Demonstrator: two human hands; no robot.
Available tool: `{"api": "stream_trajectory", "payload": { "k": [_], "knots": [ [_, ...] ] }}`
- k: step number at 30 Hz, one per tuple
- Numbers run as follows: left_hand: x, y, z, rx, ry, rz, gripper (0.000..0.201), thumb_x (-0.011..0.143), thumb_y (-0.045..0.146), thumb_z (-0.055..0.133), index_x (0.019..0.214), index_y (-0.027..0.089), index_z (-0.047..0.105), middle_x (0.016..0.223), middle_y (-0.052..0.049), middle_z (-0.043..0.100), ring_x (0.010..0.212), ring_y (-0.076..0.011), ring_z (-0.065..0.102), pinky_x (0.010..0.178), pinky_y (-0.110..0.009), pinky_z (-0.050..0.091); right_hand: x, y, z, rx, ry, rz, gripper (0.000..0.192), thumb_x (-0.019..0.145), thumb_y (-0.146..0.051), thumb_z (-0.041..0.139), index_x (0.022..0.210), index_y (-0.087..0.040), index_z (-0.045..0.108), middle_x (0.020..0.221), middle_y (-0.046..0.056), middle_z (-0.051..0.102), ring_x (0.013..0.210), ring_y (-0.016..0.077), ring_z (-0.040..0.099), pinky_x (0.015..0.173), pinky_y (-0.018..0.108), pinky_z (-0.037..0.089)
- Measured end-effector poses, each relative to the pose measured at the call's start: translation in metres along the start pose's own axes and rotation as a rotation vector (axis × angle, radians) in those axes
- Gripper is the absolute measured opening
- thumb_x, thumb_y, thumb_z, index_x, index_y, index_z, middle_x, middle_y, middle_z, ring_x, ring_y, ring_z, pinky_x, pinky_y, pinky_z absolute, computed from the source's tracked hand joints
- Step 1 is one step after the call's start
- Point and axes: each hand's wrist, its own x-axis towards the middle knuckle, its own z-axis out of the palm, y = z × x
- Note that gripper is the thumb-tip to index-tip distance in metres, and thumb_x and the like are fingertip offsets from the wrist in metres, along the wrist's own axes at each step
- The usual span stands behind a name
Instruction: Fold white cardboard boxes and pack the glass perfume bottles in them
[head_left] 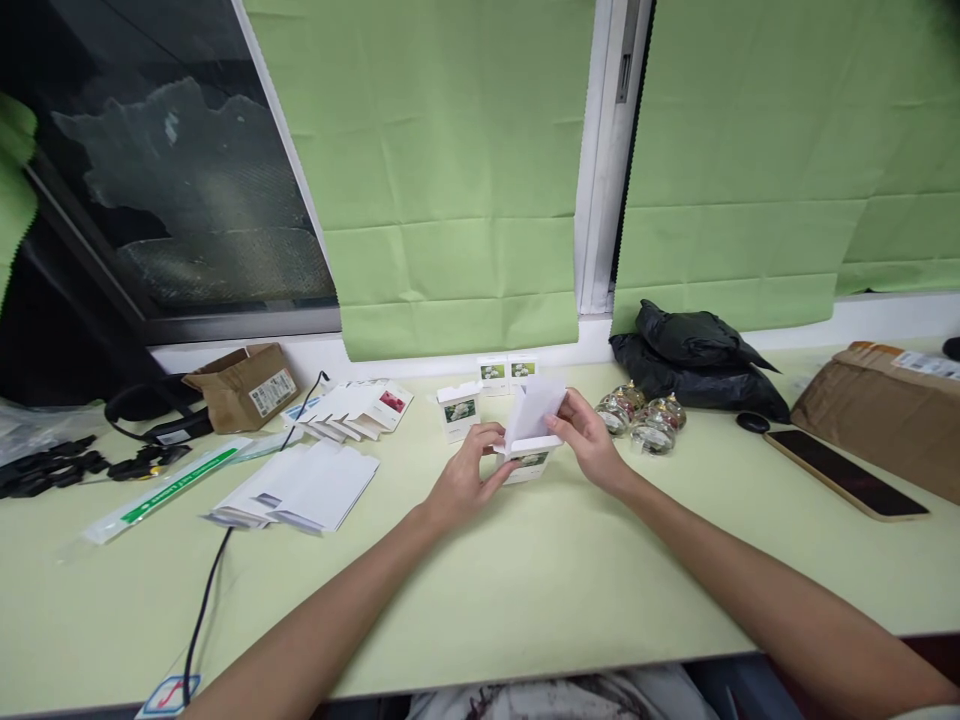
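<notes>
Between my two hands stands a small white box [529, 462] with a green-and-white flower picture on its front. Its top is open, and a white paper piece [534, 408] rises from it; I cannot tell whether this is a flap or an insert. My left hand [474, 465] grips the box's left side, thumb across the front. My right hand [589, 440] pinches the upper right edge of the white paper. Just left of them is a similar white box [459, 412]. Behind, two closed flower boxes [508, 373] stand side by side near the wall.
At left lie flat white cartons [322, 485], fanned flower-print cartons [371, 408], a brown box [244, 388] and a black cable [210, 580]. To the right are several clear, gold-topped ornaments [652, 425], black plastic parcels [690, 360], a phone [847, 473] and a brown package [885, 415].
</notes>
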Motion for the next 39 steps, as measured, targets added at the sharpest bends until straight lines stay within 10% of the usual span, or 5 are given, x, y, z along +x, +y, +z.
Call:
{"api": "stream_trajectory", "payload": {
  "k": [35,39],
  "knots": [
    [-0.002,-0.014,-0.006,0.087,-0.059,0.068,0.035,0.096,0.015,0.065,0.125,0.024,0.047,0.13,-0.013,0.059,0.12,-0.022,0.064,0.086,-0.038,0.065,0.002,-0.003,-0.007,-0.27,-0.143,-0.053,0.013,0.09,-0.035,0.075,0.096,-0.024,0.071,0.096,0.003,0.063,0.093,0.0216,0.059,0.084,0.036,0.05],
    [-0.002,-0.015,-0.006,0.092,-0.043,0.074,0.04,0.095,0.013,0.067,0.126,0.025,0.045,0.129,-0.013,0.059,0.12,-0.0226,0.064,0.085,-0.038,0.064,-0.001,-0.008,-0.007,-0.324,-0.124,-0.059,0.027,0.091,-0.033,0.075,0.116,-0.027,0.065,0.107,0.004,0.064,0.097,0.0228,0.059,0.087,0.039,0.05]
  ]
}}
